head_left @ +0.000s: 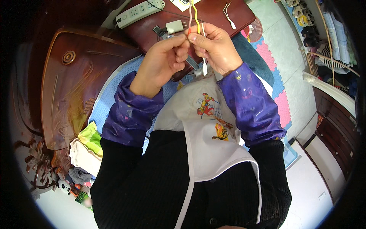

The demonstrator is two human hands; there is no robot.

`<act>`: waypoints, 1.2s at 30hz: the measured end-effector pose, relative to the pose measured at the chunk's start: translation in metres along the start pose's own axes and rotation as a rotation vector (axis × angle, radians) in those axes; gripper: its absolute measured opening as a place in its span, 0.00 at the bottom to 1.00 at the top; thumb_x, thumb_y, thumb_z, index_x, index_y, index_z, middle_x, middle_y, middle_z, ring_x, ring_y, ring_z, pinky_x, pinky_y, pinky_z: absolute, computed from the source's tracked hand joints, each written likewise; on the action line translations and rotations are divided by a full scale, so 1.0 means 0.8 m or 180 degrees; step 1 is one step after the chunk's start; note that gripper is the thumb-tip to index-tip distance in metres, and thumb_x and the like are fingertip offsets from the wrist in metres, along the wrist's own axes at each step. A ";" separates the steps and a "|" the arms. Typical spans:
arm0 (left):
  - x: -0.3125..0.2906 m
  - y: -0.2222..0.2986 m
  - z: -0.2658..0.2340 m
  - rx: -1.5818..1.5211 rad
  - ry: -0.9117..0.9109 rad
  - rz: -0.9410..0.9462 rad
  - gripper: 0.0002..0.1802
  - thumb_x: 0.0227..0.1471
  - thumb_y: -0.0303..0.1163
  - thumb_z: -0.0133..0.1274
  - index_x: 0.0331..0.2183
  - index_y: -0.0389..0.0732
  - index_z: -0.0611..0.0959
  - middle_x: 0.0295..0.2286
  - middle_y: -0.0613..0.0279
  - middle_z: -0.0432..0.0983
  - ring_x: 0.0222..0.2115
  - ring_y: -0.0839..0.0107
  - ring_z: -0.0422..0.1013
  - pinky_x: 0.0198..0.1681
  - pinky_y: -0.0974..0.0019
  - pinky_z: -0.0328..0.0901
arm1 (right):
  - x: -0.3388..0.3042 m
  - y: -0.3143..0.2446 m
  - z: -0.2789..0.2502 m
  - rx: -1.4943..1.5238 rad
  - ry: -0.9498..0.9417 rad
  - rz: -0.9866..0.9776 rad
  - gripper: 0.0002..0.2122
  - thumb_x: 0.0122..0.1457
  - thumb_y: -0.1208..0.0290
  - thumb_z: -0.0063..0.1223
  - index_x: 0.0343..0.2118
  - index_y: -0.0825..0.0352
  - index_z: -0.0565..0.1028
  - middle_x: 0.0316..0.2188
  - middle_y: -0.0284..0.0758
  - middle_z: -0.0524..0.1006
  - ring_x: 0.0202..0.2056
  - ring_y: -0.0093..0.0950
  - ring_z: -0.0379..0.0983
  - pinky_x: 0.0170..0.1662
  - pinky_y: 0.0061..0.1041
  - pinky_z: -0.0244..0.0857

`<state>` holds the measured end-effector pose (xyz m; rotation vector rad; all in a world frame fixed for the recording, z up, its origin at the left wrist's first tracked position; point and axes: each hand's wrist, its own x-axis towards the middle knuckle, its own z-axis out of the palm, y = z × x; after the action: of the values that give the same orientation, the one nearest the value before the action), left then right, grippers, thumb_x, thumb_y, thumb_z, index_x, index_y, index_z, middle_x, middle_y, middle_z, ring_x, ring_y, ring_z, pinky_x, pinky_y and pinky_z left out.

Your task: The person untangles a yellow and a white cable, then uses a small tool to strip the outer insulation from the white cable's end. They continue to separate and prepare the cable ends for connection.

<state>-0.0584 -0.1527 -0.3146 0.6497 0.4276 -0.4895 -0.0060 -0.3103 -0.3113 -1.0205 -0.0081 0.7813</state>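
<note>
Both my hands are raised over the edge of a dark red table (232, 9). My left hand (162, 61) is closed, its thumb and forefinger pinched near the lower end of a pink-and-red wire (190, 17). Beside it, my right hand (217, 47) is closed, with thumb and forefinger pressed together around a yellow wire (196, 17). A thin white wire passes by the right fingers and ends below them in a small white connector (205, 69). The fingertips of both hands nearly meet, and the exact spot where the wires are gripped is partly hidden.
On the table lie a white power strip (140, 13), a white plug adapter (175, 26) and another white connector with thin wires (232, 23). A carved wooden panel (63, 84) stands at left. Shelves with clothes (335, 42) are at right, beside foam floor mats (265, 55).
</note>
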 end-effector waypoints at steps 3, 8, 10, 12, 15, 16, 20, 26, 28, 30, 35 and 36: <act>-0.004 -0.010 0.010 0.1684 0.0762 0.1450 0.06 0.48 0.28 0.50 0.31 0.41 0.79 0.23 0.70 0.69 0.21 0.81 0.62 0.22 0.79 0.56 | -0.004 -0.006 -0.001 0.0170 -0.0016 0.0088 0.05 0.54 0.75 0.51 0.33 0.69 0.73 0.23 0.27 0.71 0.18 0.11 0.56 0.19 0.11 0.48; -0.009 0.006 0.009 0.4628 0.0979 0.3895 0.12 0.36 0.25 0.59 0.30 0.45 0.81 0.21 0.68 0.67 0.21 0.73 0.63 0.24 0.72 0.56 | -0.006 -0.009 -0.002 0.0399 -0.0193 0.0275 0.06 0.54 0.76 0.50 0.34 0.70 0.72 0.24 0.29 0.70 0.18 0.12 0.58 0.19 0.11 0.50; -0.008 0.015 0.011 0.5447 0.0889 0.4468 0.12 0.34 0.27 0.60 0.29 0.46 0.81 0.20 0.70 0.66 0.22 0.72 0.63 0.25 0.69 0.56 | -0.007 -0.008 -0.002 0.0438 -0.0185 0.0297 0.06 0.54 0.76 0.50 0.34 0.71 0.72 0.24 0.29 0.70 0.19 0.12 0.58 0.19 0.11 0.50; -0.009 0.016 0.013 0.5615 0.0906 0.4680 0.12 0.33 0.28 0.60 0.28 0.47 0.81 0.20 0.71 0.66 0.22 0.72 0.63 0.25 0.68 0.55 | -0.008 -0.010 0.000 0.0425 -0.0181 0.0299 0.06 0.55 0.76 0.49 0.34 0.71 0.72 0.24 0.29 0.70 0.19 0.12 0.58 0.19 0.11 0.50; -0.009 0.017 0.015 0.5772 0.0853 0.4861 0.10 0.33 0.29 0.60 0.26 0.47 0.81 0.19 0.72 0.66 0.22 0.71 0.63 0.25 0.68 0.55 | -0.009 -0.012 0.000 0.0401 -0.0219 0.0286 0.06 0.55 0.75 0.49 0.35 0.71 0.72 0.25 0.29 0.70 0.19 0.12 0.58 0.19 0.10 0.50; -0.009 0.017 0.015 0.5812 0.0823 0.4898 0.10 0.33 0.29 0.60 0.26 0.47 0.80 0.19 0.72 0.66 0.22 0.71 0.63 0.25 0.68 0.55 | -0.009 -0.012 0.000 0.0393 -0.0241 0.0280 0.07 0.55 0.75 0.49 0.35 0.70 0.72 0.25 0.29 0.70 0.19 0.12 0.58 0.19 0.10 0.50; -0.004 0.016 0.013 0.5443 0.0717 0.4573 0.07 0.34 0.28 0.59 0.23 0.45 0.79 0.19 0.70 0.66 0.22 0.71 0.63 0.24 0.69 0.55 | -0.009 -0.004 -0.002 0.0512 -0.0203 0.0265 0.07 0.55 0.76 0.49 0.37 0.70 0.72 0.25 0.28 0.70 0.19 0.12 0.58 0.20 0.10 0.51; -0.002 0.003 0.014 0.2339 0.0470 0.1958 0.02 0.43 0.27 0.51 0.21 0.42 0.75 0.17 0.70 0.64 0.20 0.78 0.60 0.22 0.73 0.54 | -0.009 -0.001 0.001 0.0347 -0.0238 0.0050 0.08 0.55 0.77 0.49 0.37 0.70 0.73 0.23 0.26 0.69 0.19 0.11 0.56 0.20 0.10 0.50; 0.002 0.009 0.004 0.0232 -0.0011 0.0304 0.04 0.47 0.28 0.47 0.23 0.41 0.72 0.18 0.72 0.62 0.21 0.80 0.59 0.23 0.76 0.54 | -0.006 0.001 0.000 -0.0147 -0.0124 -0.0100 0.07 0.54 0.77 0.50 0.36 0.70 0.73 0.22 0.25 0.69 0.18 0.10 0.56 0.20 0.10 0.49; 0.005 0.013 0.007 -0.0069 0.0058 -0.0253 0.06 0.48 0.32 0.47 0.23 0.42 0.71 0.18 0.72 0.61 0.20 0.81 0.57 0.23 0.77 0.54 | -0.008 0.004 -0.002 -0.0251 -0.0043 -0.0155 0.07 0.54 0.77 0.50 0.36 0.70 0.74 0.22 0.24 0.69 0.18 0.10 0.55 0.20 0.10 0.48; -0.006 -0.003 0.023 0.1812 0.1104 0.1718 0.03 0.46 0.27 0.49 0.27 0.42 0.77 0.20 0.71 0.65 0.22 0.81 0.62 0.24 0.77 0.57 | -0.010 0.001 -0.004 -0.0078 0.0164 -0.0134 0.08 0.54 0.76 0.51 0.37 0.70 0.74 0.23 0.25 0.70 0.18 0.10 0.55 0.19 0.10 0.48; -0.009 -0.003 0.022 0.2481 0.1085 0.2321 0.04 0.45 0.26 0.50 0.28 0.42 0.78 0.21 0.70 0.65 0.22 0.79 0.63 0.25 0.77 0.57 | -0.011 0.000 -0.003 -0.0027 0.0115 -0.0116 0.08 0.54 0.76 0.51 0.37 0.70 0.74 0.23 0.25 0.70 0.18 0.10 0.55 0.19 0.10 0.48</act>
<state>-0.0616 -0.1635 -0.2990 1.5787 0.2769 0.1882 -0.0115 -0.3175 -0.3099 -1.0396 0.0010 0.7303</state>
